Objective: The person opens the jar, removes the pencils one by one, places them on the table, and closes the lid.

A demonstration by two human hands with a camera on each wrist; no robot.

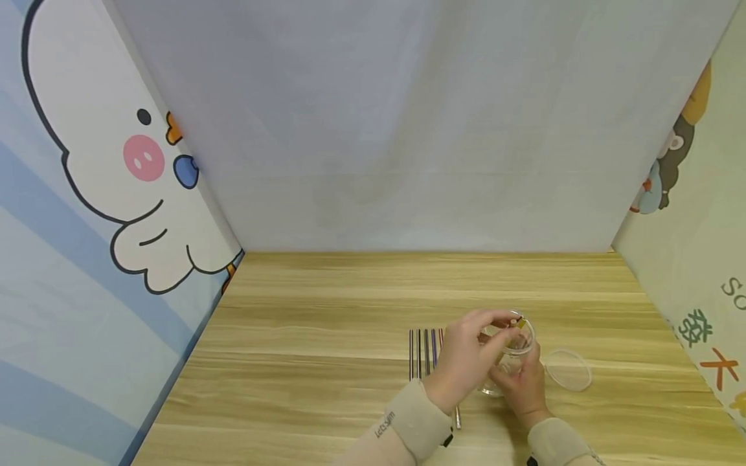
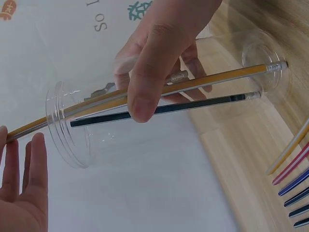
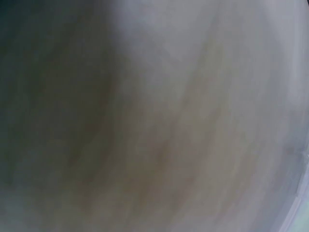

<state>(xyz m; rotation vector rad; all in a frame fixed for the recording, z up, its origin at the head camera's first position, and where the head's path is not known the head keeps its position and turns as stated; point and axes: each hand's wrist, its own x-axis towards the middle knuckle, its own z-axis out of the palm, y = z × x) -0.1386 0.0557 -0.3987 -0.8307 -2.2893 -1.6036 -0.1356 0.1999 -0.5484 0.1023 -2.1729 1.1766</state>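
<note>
My right hand point(image 1: 526, 386) grips a clear plastic jar point(image 1: 511, 365) round its side; the jar stands with its round mouth up. At the mouth, my left hand point(image 1: 466, 355) pinches the top end of a yellow striped pencil point(image 2: 217, 77) between thumb and fingers. In the left wrist view this pencil slants down through the jar, its eraser end close to the base. Beside it inside leans a dark pencil point(image 2: 193, 105). Part of another pencil's metal end point(image 2: 177, 76) shows behind the right hand's thumb. The right wrist view is blurred, filled by a close pale surface.
Several striped pencils point(image 1: 418, 349) lie side by side on the wood-grain table point(image 1: 303, 388), left of the jar and partly under my left arm. A clear round lid point(image 1: 568, 369) lies right of the jar. White and cartoon-printed panels point(image 1: 373, 129) enclose the table.
</note>
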